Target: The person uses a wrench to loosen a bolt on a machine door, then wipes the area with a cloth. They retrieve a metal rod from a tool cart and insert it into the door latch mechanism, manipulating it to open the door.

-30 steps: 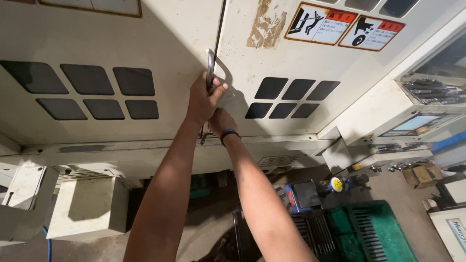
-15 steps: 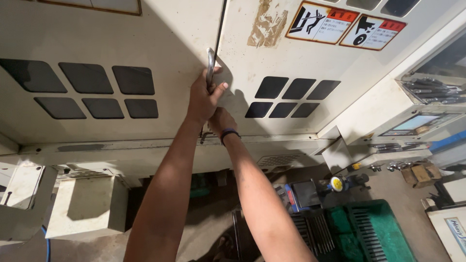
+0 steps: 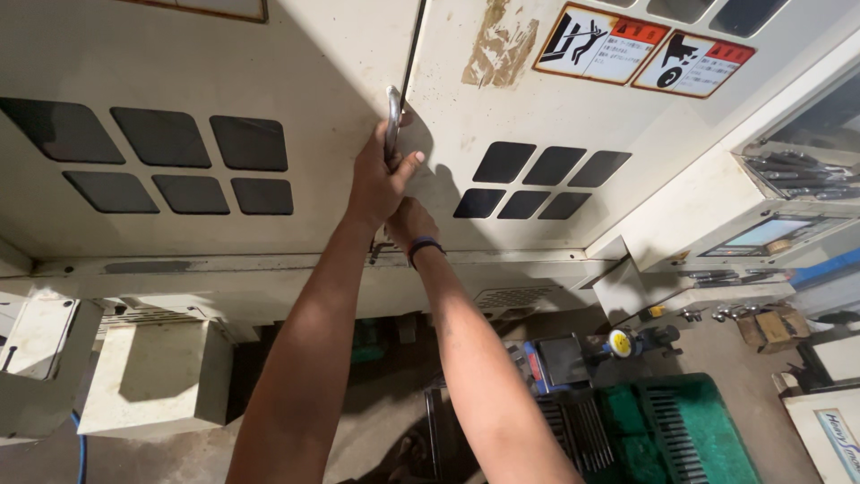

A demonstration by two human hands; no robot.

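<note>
Vents first: a grid of dark square vents (image 3: 170,152) in the cream cabinet door, well to the left of the fingers. Then the left hand (image 3: 381,179), fingers wrapped tight around a metal handle (image 3: 391,116) that stands upright right next to the door seam (image 3: 414,45). The right hand (image 3: 408,220), dark wristband (image 3: 424,245) on it, is tucked just below the left one. Its fingers are hidden, so I can't tell whether they're closed on anything.

Looks to me like the grip-the-handle stage, door shut. Any turn or pull from here would want a firm hold and the lower hand kept out of the seam.

Right of the fingers there's another vent cluster (image 3: 537,179), warning stickers (image 3: 640,45) above it, and a control box (image 3: 761,233) jutting out further right. Plenty of bare panel around the handle. Below the arms it's cluttered, with a green crate (image 3: 681,430) and tools on the floor.
</note>
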